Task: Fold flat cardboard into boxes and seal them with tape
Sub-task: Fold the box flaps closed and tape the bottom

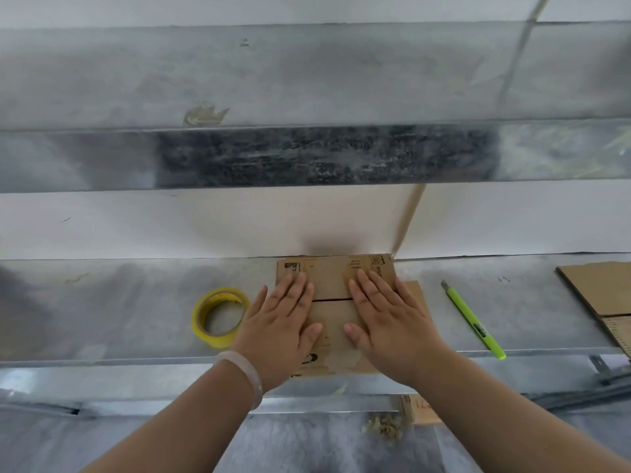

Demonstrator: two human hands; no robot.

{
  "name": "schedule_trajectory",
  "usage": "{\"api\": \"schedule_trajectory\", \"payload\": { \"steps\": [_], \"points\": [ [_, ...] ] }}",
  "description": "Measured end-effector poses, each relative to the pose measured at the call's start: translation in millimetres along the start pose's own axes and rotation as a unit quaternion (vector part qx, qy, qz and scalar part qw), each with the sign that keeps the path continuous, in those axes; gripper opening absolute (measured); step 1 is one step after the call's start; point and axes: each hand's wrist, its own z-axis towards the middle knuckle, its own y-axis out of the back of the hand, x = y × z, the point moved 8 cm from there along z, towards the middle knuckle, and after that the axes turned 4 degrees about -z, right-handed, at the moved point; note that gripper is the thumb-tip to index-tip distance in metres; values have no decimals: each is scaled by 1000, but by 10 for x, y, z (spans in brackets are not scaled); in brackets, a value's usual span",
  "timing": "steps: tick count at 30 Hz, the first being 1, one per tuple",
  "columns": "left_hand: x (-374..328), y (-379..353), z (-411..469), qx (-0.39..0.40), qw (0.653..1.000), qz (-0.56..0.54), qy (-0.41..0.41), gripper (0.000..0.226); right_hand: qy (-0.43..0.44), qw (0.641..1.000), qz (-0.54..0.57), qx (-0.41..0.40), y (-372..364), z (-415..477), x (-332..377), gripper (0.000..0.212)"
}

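Cardboard box (333,285) at table (119,302) centre, far edge against the wall (205,223), near edge at the table's front lip. Left hand (283,322) and right hand (386,319) lie flat on the closed flaps, fingers straight, either side of the seam, gripping nothing. Tape roll (213,339) at 9 o'clock, just beside the left hand. Green knife (473,319) at 3 o'clock, apart, with bare table between. Flat cardboard (597,288) beyond it, at the right edge.

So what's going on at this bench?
A person presses both palms, left hand and right hand, flat onto the closed flaps of a brown cardboard box on a metal bench. The seam between the flaps looks untaped. A yellow tape roll lies to its left, a green utility knife to its right, flat cardboard sheets further right.
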Motion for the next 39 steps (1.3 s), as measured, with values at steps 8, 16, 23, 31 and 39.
{"api": "schedule_trajectory", "payload": {
  "steps": [8,16,23,31,39],
  "points": [
    [194,73,-60,-23,972,-229,-36,84,-20,999,-22,-23,6,10,-32,86],
    [1273,-196,-638,-83,984,-86,131,43,48,992,-18,-117,222,-84,240,55],
    [1178,220,-632,-167,972,-116,120,33,78,994,-25,-75,150,-40,432,62],
    [536,1052,-556,-222,944,-244,34,39,32,967,253,-17,269,94,330,52],
    [-129,1002,-79,-119,987,-102,-23,38,-17,868,489,-87,438,85,227,15]
  ]
}}
